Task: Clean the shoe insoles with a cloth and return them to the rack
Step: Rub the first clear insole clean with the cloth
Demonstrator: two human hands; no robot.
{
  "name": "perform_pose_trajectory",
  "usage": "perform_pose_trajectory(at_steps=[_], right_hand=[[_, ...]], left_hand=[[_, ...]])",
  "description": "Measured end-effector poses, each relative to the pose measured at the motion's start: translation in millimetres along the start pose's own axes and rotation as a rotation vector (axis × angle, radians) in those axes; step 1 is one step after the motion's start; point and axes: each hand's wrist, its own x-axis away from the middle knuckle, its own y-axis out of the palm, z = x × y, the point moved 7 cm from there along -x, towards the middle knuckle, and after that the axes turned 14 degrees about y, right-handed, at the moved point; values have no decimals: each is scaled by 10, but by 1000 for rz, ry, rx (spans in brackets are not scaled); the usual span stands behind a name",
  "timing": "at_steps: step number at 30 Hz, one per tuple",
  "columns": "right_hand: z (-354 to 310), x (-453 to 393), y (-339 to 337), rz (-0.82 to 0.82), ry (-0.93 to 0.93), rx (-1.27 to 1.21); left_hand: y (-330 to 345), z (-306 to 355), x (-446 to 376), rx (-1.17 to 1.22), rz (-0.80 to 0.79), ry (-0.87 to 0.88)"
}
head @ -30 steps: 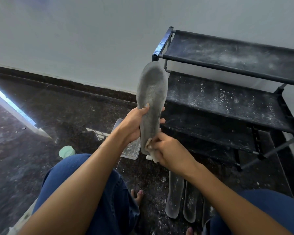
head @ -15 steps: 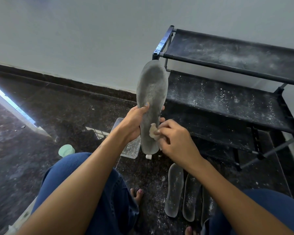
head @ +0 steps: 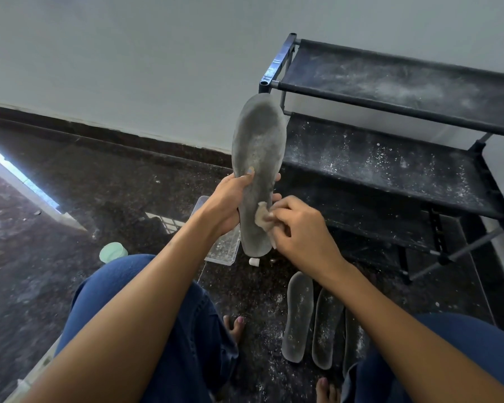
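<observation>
A dusty black rack (head: pixel 390 158) is standing against the wall, its right side running out of the picture and its lowest shelf lying in shadow, hard to make out. The person is sitting on the floor (head: pixel 70 199), knees in blue jeans. Three insoles (head: pixel 298 315) are lying side by side on the floor in front of the rack; the rightmost is mostly hidden behind the right forearm. A clear tray (head: pixel 223 248) is sitting on the floor, largely covered by the left hand, with a small white cap (head: pixel 253 262) just beside it and a green lid (head: pixel 113 252) farther left.

The left hand (head: pixel 224 205) is gripping a grey insole (head: pixel 258 158) upright, thumb on its face, fingers curled behind. The right hand (head: pixel 300 225) is pinching a small cloth (head: pixel 263 216) and pressing it against the insole's lower half; most of the cloth is hidden under the fingers.
</observation>
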Motion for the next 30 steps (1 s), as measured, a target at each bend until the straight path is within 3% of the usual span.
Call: perform_pose_trajectory(at_steps=[5,8,11,13,19,21,24,27,30], right_hand=[[111,98,315,-349,85,214],[92,68,204,-213,92,271],[4,23,-18,22,55,96],[-32,10,-31,30,23,21],[30,123,309,-361,64,237],[51,142,300,-399,108,267],[7,60,169,-263,73,266],[-25,-31,-45,-15,37,2],[-35,-37,-66,46,-8,-122]], left_hand=[[-29,0,6,-29,6,5],[-41,5,3,-48,14,8],[-34,-9,-8,-35,35,4],[-7,-26,-6,-2,33,-13],[-25,-12,2,0,3,-8],[-40,-10,-1,-5,13,-3],[-37,-18,-12,-21,38,3],[-7,-46,-7,4,45,-22],[46,-86,21,6,10,-73]])
